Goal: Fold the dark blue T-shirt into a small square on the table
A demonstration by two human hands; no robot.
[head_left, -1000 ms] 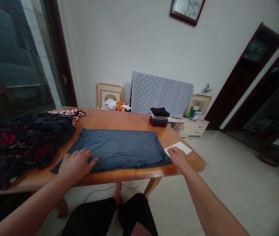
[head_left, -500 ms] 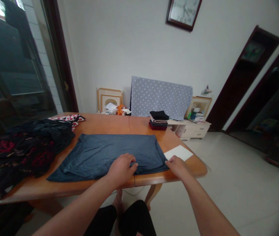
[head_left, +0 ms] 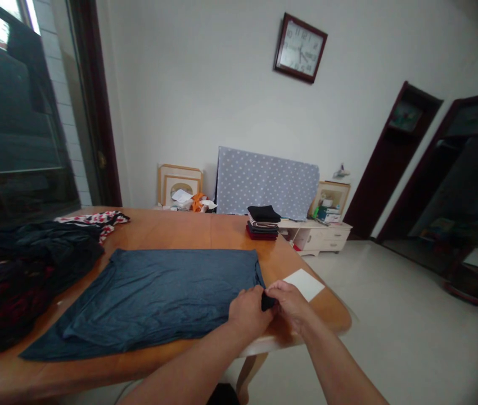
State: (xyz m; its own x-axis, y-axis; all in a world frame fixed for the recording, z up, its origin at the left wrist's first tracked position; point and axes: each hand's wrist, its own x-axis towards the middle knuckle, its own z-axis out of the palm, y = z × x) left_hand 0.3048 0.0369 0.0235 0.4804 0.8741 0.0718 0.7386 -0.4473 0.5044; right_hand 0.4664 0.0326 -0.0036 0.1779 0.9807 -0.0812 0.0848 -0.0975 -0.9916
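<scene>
A blue-grey jersey garment (head_left: 154,298) lies spread flat on the wooden table (head_left: 171,230), its near edge close to the table's front. My left hand (head_left: 249,312) and my right hand (head_left: 289,304) meet at its near right corner. Both appear to pinch a small dark fold of the fabric (head_left: 268,302) between them. A white card (head_left: 303,284) lies just beyond my right hand, not touched by it.
A heap of dark floral clothes (head_left: 23,264) and a red-and-white patterned cloth (head_left: 93,219) lie at the table's left. A stack of folded clothes (head_left: 263,223) stands at the far edge. A polka-dot board (head_left: 266,183) leans behind, beside a low white cabinet (head_left: 323,239).
My left hand has moved right along the garment's near edge to join my right hand at the corner. The garment now lies spread wider, and the view has tilted.
</scene>
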